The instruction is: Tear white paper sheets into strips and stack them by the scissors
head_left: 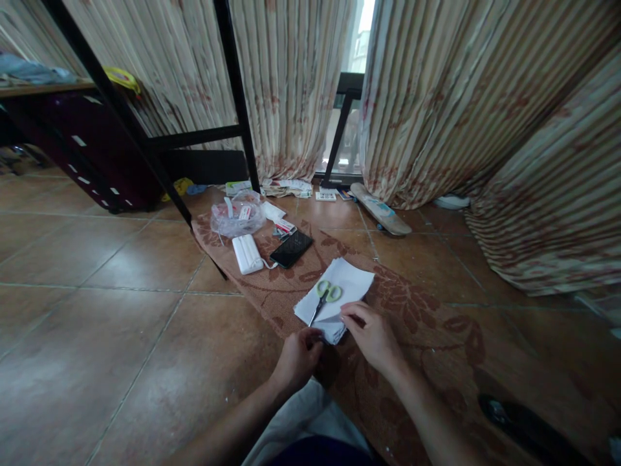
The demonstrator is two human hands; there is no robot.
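The white paper [352, 276] lies in a stack just below and right of the centre of the frame, on a patterned brown cloth [412, 310]. Scissors with pale green handles [330, 292] rest on top of it, blades pointing down and to the left. The person's right hand [371, 330] is at the stack's lower right edge, thumb and forefinger drawn together in a pinch on the paper. The left hand [299, 355] is at the stack's lower corner, near the scissors' tips, its fingers curled almost closed; whether it grips a sheet cannot be told.

Up and left of the stack, a dark phone [292, 249] lies on the cloth beside a white power bank [247, 254], with a crumpled clear plastic bag [237, 215] behind them. A skateboard [381, 210] stands on the tiled floor [145, 336] in the upper right, in front of long striped curtains [436, 84]. A dark suitcase [101, 155] is at upper left.
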